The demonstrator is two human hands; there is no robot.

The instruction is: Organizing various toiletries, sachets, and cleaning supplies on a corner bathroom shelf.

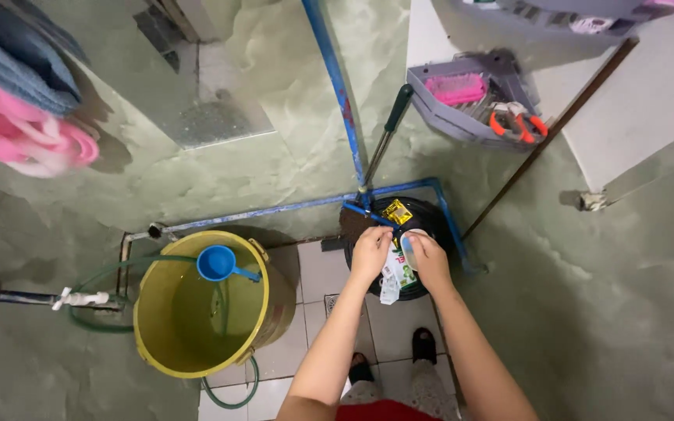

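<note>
My left hand (370,253) and my right hand (428,259) are both closed on a small white and green sachet (396,274), held between them over a black bucket (440,226) on the tiled floor. A yellow packet (397,211) lies inside the black bucket near its far rim. My feet in dark sandals show below my arms.
A large yellow bucket (196,306) with water stands at left, a blue dipper (218,263) hooked on its rim and a green hose (111,277) running to it. Blue pipes (337,86) cross the green wall. A grey wall caddy (473,97) holds a pink brush and orange-handled tools.
</note>
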